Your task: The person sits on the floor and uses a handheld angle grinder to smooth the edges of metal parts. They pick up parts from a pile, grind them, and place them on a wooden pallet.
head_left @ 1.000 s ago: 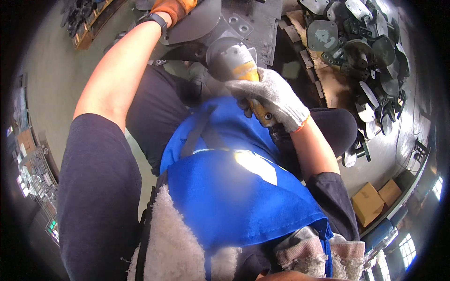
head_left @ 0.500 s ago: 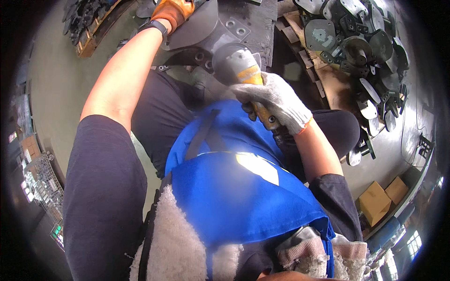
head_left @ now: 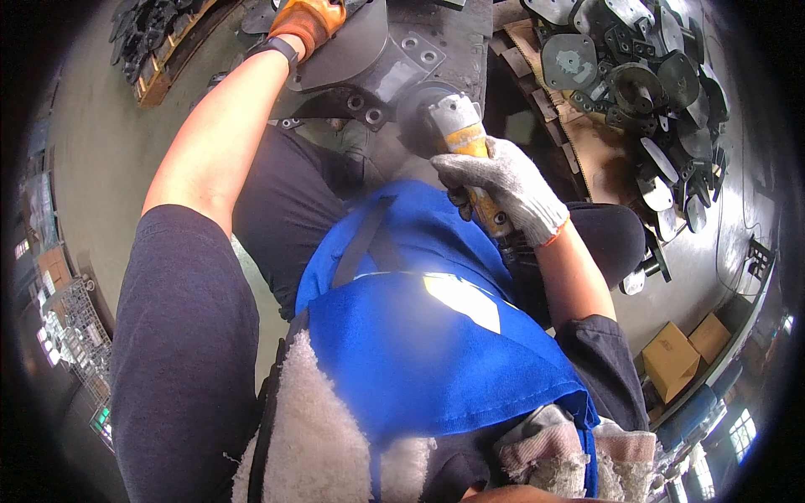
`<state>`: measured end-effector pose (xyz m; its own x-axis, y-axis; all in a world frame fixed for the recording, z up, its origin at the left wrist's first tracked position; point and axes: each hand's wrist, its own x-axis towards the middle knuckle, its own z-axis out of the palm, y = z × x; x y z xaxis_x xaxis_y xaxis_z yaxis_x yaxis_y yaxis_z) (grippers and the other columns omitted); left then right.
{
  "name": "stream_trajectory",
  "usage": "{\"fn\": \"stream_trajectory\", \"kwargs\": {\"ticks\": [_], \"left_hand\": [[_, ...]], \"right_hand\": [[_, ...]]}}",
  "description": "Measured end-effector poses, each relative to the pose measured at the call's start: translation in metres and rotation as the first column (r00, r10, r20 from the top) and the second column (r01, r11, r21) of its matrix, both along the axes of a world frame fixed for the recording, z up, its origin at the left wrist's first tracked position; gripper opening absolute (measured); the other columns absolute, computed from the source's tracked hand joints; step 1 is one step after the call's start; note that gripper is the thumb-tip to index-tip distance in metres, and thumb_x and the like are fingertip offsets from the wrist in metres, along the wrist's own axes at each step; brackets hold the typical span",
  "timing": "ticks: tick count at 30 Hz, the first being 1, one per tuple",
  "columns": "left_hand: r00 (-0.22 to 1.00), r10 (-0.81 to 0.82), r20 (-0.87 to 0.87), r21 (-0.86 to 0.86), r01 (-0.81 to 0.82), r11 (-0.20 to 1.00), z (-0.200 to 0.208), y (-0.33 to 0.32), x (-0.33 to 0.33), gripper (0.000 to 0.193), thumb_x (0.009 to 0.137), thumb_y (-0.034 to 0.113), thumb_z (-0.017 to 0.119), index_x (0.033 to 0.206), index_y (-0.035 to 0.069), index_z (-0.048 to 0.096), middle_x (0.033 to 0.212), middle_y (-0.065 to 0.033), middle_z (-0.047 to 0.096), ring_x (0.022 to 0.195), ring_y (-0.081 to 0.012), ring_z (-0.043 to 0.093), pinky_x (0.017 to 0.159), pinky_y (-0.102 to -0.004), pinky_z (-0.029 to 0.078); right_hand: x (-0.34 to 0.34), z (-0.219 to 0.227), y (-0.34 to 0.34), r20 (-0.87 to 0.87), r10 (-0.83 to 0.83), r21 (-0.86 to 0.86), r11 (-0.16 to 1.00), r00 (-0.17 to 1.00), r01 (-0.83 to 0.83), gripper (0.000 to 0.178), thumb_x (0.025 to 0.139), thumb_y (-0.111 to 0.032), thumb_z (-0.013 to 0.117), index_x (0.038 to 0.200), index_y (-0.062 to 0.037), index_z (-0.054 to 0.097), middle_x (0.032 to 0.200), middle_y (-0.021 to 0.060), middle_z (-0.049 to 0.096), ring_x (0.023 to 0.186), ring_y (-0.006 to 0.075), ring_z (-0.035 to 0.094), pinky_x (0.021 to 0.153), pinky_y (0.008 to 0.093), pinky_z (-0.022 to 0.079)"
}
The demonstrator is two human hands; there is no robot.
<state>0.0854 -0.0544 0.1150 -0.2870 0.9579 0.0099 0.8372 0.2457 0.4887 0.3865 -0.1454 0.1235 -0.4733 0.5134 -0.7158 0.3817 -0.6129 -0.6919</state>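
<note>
My right hand [head_left: 511, 184], in a whitish knitted glove, is closed round the yellow body of an angle grinder [head_left: 470, 151]. Its disc [head_left: 419, 117] is tilted beside the near right edge of a dark metal part [head_left: 402, 71]. That part has a rounded plate and several bolt holes, and lies on the workbench [head_left: 463, 50]. At the upper edge my left hand [head_left: 309, 23], in an orange glove, is closed on the left side of the metal part; the picture's edge cuts off some of its fingers.
A heap of similar dark metal parts [head_left: 641, 92] lies on a cardboard-covered pallet at the right. More parts fill another wooden pallet [head_left: 155, 84] at the far left. Cardboard boxes [head_left: 671, 362] stand on the floor at the lower right. My bent knees flank the bench's near end.
My right hand has drawn the grinder slightly right and down, so its disc sits farther from the part's bright surface. The left hand has stayed almost still.
</note>
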Motion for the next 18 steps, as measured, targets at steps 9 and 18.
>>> {"fn": "stream_trajectory", "kwargs": {"ticks": [9,18], "left_hand": [[0.97,-0.178,-0.168,-0.001,0.18,0.984,-0.054,0.037,-0.044,0.058,0.094,0.063,0.062,0.116,0.011,0.075,0.112,-0.0212,0.073,0.111,-0.0424,0.067,0.093,-0.0451,0.055],[0.983,0.051,-0.176,-0.186,-0.084,0.979,-0.068,0.042,-0.048,0.075,0.087,0.074,0.062,0.117,0.006,0.074,0.116,-0.0239,0.073,0.112,-0.0403,0.069,0.094,-0.0457,0.055]], "right_hand": [[-0.019,-0.01,0.013,-0.056,-0.018,-0.004,1.0,0.998,0.018,0.036,0.088,-0.033,0.082,0.096,-0.0026,0.065,0.074,0.0051,0.065,0.058,0.0132,0.063,0.054,0.0281,0.053],[0.025,0.016,0.01,-0.191,-0.278,0.079,0.952,0.941,0.297,0.028,0.092,-0.028,0.076,0.105,-0.0048,0.069,0.084,0.0061,0.069,0.07,0.015,0.067,0.063,0.027,0.054]]}}
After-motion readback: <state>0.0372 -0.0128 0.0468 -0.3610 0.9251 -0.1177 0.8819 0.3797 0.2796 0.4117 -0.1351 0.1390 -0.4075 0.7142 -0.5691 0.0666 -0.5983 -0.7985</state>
